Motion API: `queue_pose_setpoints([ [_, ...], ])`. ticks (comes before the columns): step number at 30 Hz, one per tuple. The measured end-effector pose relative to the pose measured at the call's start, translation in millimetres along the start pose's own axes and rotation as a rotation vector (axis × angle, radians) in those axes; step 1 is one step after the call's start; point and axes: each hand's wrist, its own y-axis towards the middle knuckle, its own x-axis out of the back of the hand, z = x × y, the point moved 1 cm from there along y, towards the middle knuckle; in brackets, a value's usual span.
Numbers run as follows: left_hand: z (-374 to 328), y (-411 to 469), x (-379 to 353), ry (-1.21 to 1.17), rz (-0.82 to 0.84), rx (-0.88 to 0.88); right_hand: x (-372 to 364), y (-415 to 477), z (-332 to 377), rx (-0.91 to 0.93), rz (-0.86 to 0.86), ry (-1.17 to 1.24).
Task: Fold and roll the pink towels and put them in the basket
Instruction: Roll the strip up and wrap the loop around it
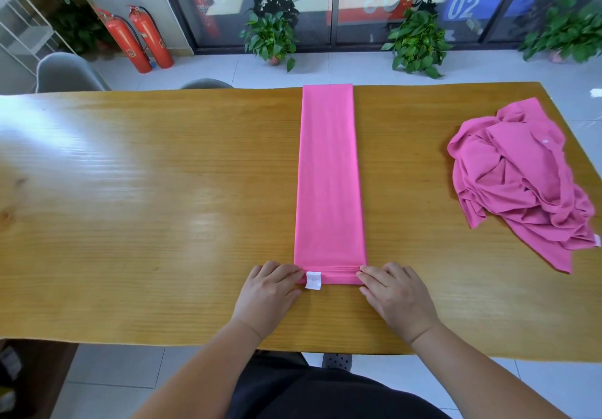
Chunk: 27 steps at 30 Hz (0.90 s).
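Observation:
A pink towel lies folded into a long narrow strip across the wooden table, running from the far edge toward me. Its near end is turned over into a thin first roll with a white label showing. My left hand pinches the left corner of that rolled end. My right hand pinches the right corner. A second pink towel lies crumpled at the right side of the table. No basket is in view.
Two grey chairs stand behind the table's far left edge. Fire extinguishers and potted plants line the glass wall beyond. The table's near edge runs just in front of my body.

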Motion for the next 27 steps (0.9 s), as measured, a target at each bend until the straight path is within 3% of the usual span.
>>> queue_pose_setpoints([
  [6,-2.6,14.0,2.0,-0.098,0.019,0.201,-0.1,13.0,0.1,-0.141,-0.003,0.098],
  [11,-3.9,36.2,14.1,-0.439,0.154,0.596,17.7,44.6,3.4,-0.535,0.201,0.319],
  [14,-1.3,53.8,15.4,-0.507,0.17,0.73,21.9,64.7,1.9,-0.641,0.272,0.295],
  [17,-2.3,63.5,13.0,-0.217,0.169,0.66,22.1,75.1,2.5,-0.564,0.298,0.051],
  [19,-1.9,66.2,8.4,-0.113,0.118,0.566,17.2,72.9,3.6,-0.411,0.231,-0.023],
  [23,0.4,58.6,-3.0,0.088,0.098,0.191,1.4,55.4,4.9,-0.15,0.089,-0.05],
  [27,2.7,33.8,-2.8,0.057,-0.007,0.129,-6.7,25.8,-0.3,-0.09,0.001,-0.055],
])
